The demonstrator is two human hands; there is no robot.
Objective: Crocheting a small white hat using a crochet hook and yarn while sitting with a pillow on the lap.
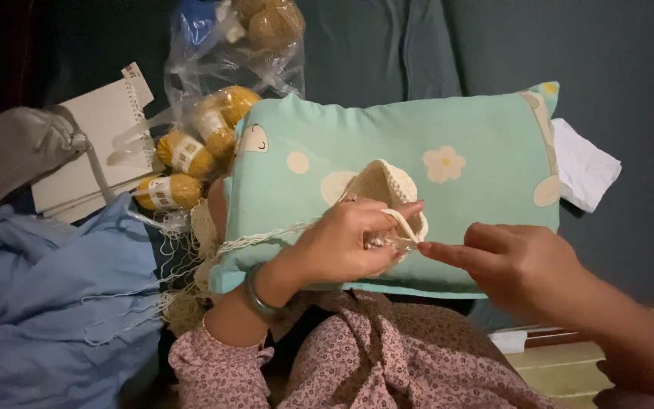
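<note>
Gripping crochet piece (384,189) (both hands)

Cream crochet piece (378,185), mint floral pillow (478,144)

I see the mint pillow (418,174) filling the middle, its upper and right parts bare, so there is room to pass there. Left of the pillow the way is crowded: a plastic bag of yellow yarn balls (198,136), a notepad (100,144), and blue cloth (47,288). Right of the pillow lies a white folded cloth (584,167); beyond the pillow, dark sofa fabric (418,53) is open.
</note>
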